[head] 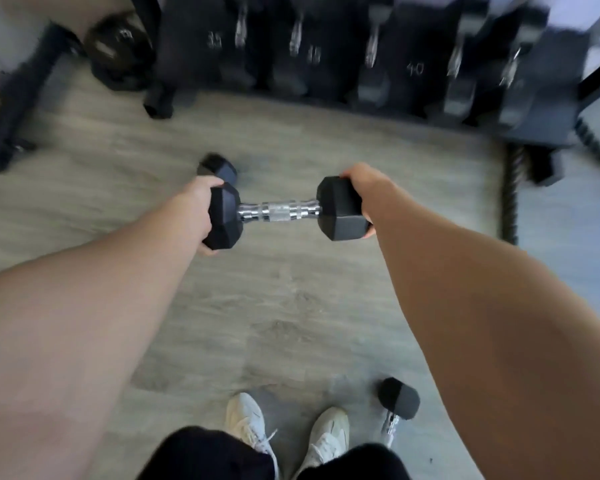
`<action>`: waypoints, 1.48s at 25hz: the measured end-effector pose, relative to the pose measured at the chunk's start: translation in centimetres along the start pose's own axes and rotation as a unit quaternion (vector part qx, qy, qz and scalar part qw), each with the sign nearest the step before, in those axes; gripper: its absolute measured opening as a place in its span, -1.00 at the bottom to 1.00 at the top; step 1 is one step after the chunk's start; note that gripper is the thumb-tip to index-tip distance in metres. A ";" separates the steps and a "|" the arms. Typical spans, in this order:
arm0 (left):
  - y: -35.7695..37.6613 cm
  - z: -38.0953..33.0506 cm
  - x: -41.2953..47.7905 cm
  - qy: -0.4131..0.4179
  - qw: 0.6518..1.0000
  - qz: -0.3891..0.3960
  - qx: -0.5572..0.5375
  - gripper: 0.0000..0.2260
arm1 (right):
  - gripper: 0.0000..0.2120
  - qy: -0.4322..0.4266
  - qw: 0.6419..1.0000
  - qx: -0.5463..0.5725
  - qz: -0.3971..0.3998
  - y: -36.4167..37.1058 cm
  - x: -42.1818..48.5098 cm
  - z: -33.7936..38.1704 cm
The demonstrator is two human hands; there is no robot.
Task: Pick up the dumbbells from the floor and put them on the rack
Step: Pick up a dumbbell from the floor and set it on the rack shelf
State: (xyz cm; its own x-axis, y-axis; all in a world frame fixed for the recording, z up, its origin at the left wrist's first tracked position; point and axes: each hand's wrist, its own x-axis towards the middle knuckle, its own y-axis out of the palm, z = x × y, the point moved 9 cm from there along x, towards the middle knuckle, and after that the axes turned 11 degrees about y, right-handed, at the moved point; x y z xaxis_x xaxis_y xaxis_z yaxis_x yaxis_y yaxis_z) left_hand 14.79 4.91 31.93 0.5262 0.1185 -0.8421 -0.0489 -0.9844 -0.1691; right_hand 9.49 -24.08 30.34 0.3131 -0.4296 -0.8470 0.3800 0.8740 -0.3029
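A black hex dumbbell (281,212) with a chrome handle hangs level above the wood floor, held by both ends. My left hand (196,209) grips its left head and my right hand (362,188) grips its right head. Behind my left hand, the head of a second dumbbell (219,167) lies on the floor, mostly hidden. A third dumbbell (397,400) rests on the floor by my right shoe, partly covered by my right forearm. The dumbbell rack (361,57) stands ahead, blurred, loaded with several black dumbbells.
A black ball-shaped weight (118,50) sits on the floor left of the rack, beside a black equipment frame (18,109). A thick black rope (510,195) runs along the floor at the right. My white shoes (284,431) stand at the bottom.
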 end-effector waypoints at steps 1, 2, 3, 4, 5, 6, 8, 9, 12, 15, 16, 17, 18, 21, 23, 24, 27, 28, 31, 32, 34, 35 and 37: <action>-0.4 -2.6 -3.1 0.010 1.000 -0.001 0.013 -0.70 | -0.84 -0.004 1.000 -0.002 -0.021 -2.1 -3.5 2.9; -0.6 -5.8 -5.5 0.029 1.000 -0.009 0.000 -0.68 | -0.80 -0.012 0.999 0.003 -0.034 -4.0 -6.6 5.6; -1.3 -10.0 -9.1 0.042 0.999 -0.020 0.019 -0.64 | -0.73 -0.018 0.999 0.014 -0.046 -6.2 -10.6 8.9; -1.1 -14.1 -12.3 0.055 0.998 -0.010 0.012 -0.58 | -0.66 -0.021 0.997 0.034 -0.063 -8.2 -14.3 12.2; -1.3 -17.9 -15.1 0.077 0.997 -0.009 0.005 -0.50 | -0.62 -0.028 0.996 0.055 -0.071 -10.1 -18.1 15.4; -1.2 -21.6 -17.8 0.099 0.995 -0.004 0.003 -0.44 | -0.63 -0.040 0.994 0.076 -0.074 -11.8 -21.1 18.6; -0.2 -28.4 -22.8 0.133 0.991 0.014 -0.012 -0.40 | -0.66 -0.062 0.986 0.132 -0.075 -15.3 -26.2 23.7; 0.5 -31.8 -24.9 0.154 0.988 0.018 -0.007 -0.40 | -0.65 -0.069 0.981 0.161 -0.078 -17.1 -27.9 25.9; 3.9 -40.4 -29.0 0.206 0.978 0.017 0.018 -0.44 | -0.68 -0.091 0.970 0.210 -0.079 -21.3 -30.6 31.8; 10.0 -47.4 -31.6 0.241 0.968 0.042 0.063 -0.64 | -0.66 -0.091 0.962 0.247 -0.075 -25.8 -29.5 36.6; 12.6 -49.4 -31.9 0.248 0.964 0.054 0.078 -0.71 | -0.66 -0.085 0.959 0.258 -0.076 -27.4 -28.2 37.9; 15.3 -51.5 -31.6 0.263 0.959 0.055 0.088 -0.73 | -0.66 -0.077 0.957 0.269 -0.077 -29.0 -26.5 39.2; 18.0 -53.6 -31.2 0.281 0.955 0.052 0.087 -0.71 | -0.66 -0.068 0.955 0.280 -0.075 -30.4 -24.7 40.4; 26.3 -59.6 -29.8 0.299 0.948 0.038 0.100 -0.63 | -0.67 -0.033 0.940 0.332 -0.077 -34.4 -18.6 44.2; 32.4 -63.0 -28.4 0.299 0.941 0.071 0.143 -0.66 | -0.68 -0.001 0.929 0.360 -0.089 -36.6 -15.3 46.3; 35.6 -64.8 -27.8 0.308 0.932 0.095 0.167 -0.69 | -0.68 0.019 0.923 0.373 -0.090 -37.5 -13.5 47.4; 43.4 -70.1 -24.8 0.324 0.907 0.113 0.244 -0.65 | -0.61 0.064 0.904 0.416 -0.078 -38.5 -8.0 49.8; 45.3 -71.7 -23.6 0.332 0.900 0.112 0.260 -0.61 | -0.59 0.069 0.896 0.432 -0.075 -38.4 -6.5 50.6; 52.4 -76.6 -19.4 0.366 0.871 0.116 0.306 -0.48 | -0.55 0.099 0.860 0.493 -0.089 -38.2 -0.4 52.6; 54.6 -77.8 -18.4 0.381 0.857 0.125 0.323 -0.46 | -0.53 0.115 0.846 0.512 -0.091 -37.6 1.3 53.0; 59.2 -78.8 -17.5 0.404 0.816 0.164 0.379 -0.54 | -0.51 0.149 0.818 0.550 -0.087 -36.7 4.3 53.2; 60.6 -78.8 -16.8 0.403 0.810 0.166 0.393 -0.61 | -0.51 0.162 0.809 0.559 -0.088 -36.3 5.3 52.9; 63.4 -79.0 -14.6 0.397 0.807 0.142 0.414 -0.49 | -0.50 0.197 0.784 0.582 -0.085 -35.5 8.1 52.0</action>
State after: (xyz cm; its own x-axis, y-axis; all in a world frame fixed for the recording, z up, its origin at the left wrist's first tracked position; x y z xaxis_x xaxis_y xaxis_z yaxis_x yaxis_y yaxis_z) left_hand 71.01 -69.53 73.98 0.7557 -0.5405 -0.3699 -0.6410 -0.4943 -0.5872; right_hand 43.80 -70.38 56.96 -0.0345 -0.2129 -0.9765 0.9962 -0.0856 -0.0165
